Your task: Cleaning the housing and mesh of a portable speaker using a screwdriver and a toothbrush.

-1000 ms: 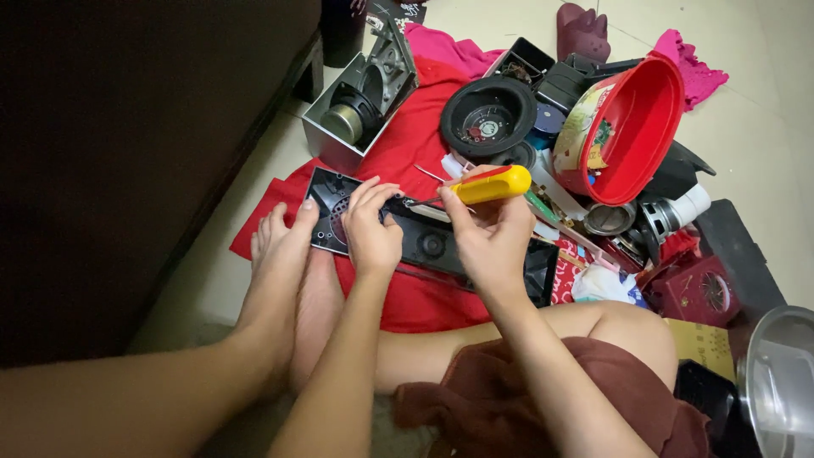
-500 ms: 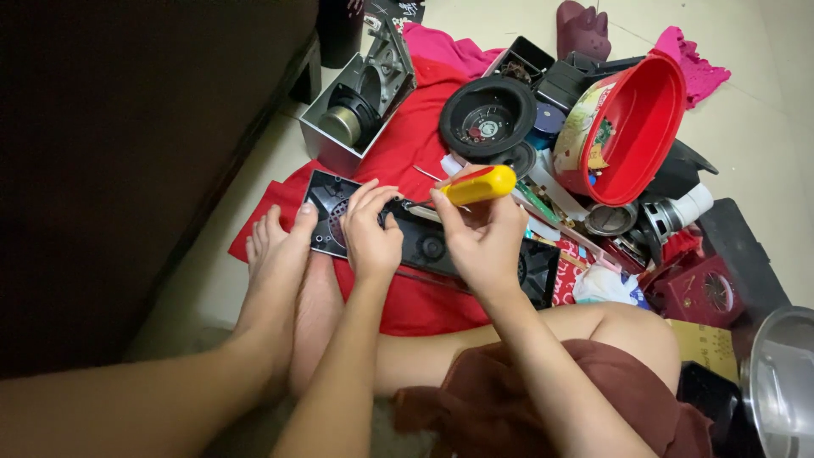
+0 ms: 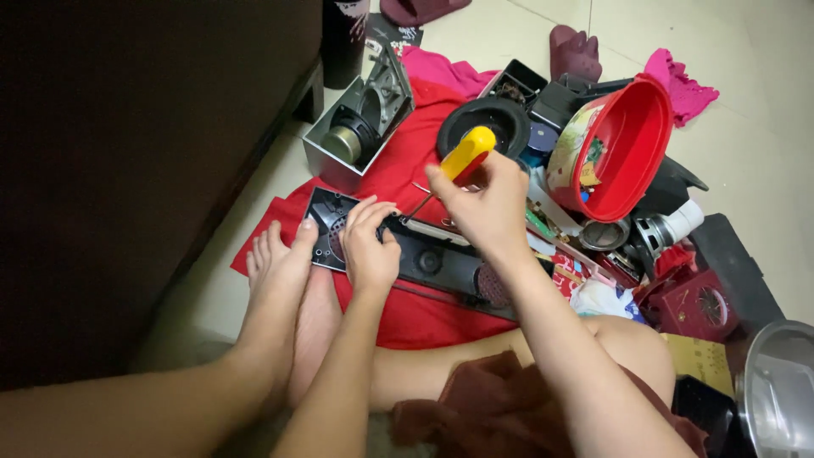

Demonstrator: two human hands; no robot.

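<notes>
Right hand (image 3: 487, 199) raised, fingers clamped on yellow-handled screwdriver (image 3: 465, 157), shaft angled down to black speaker panel (image 3: 424, 254) lying on red cloth (image 3: 407, 161). Left hand (image 3: 370, 246) pressed on panel, fingers together, bent.

Soft indoor light is falling evenly from above, leaving the tiled floor (image 3: 746, 127) pale and slightly washed out. The dark cabinet (image 3: 144, 170) at left is sinking into near-black (no detail showing). Shadows are lying faint. The near arms are blurring slightly; edges are bending mildly.
</notes>
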